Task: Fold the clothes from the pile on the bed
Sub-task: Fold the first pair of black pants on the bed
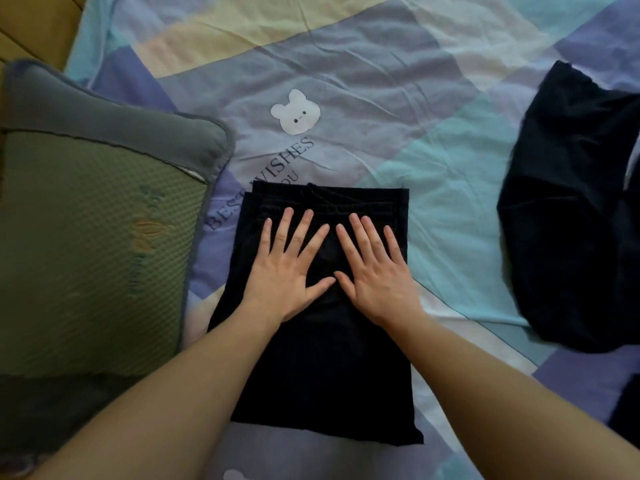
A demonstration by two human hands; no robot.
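Patchwork bedsheet [433, 174]; dark folded trousers [322, 375] flat under both hands, fingers spread.

- The dark garment [568, 216] at the right of the frame is cut off by the right edge; its kind cannot be told.
- The folded black clothing [325, 368] hides part of the sheet's lettering [263, 181].
- The pillow [93, 244] runs off the left edge.
- Another dark piece [628, 403] at lower right is mostly out of frame.

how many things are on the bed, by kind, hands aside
dark clothes: 2, the folded garment under the left hand and right hand, and the unfolded garment
pillow: 1
total: 3
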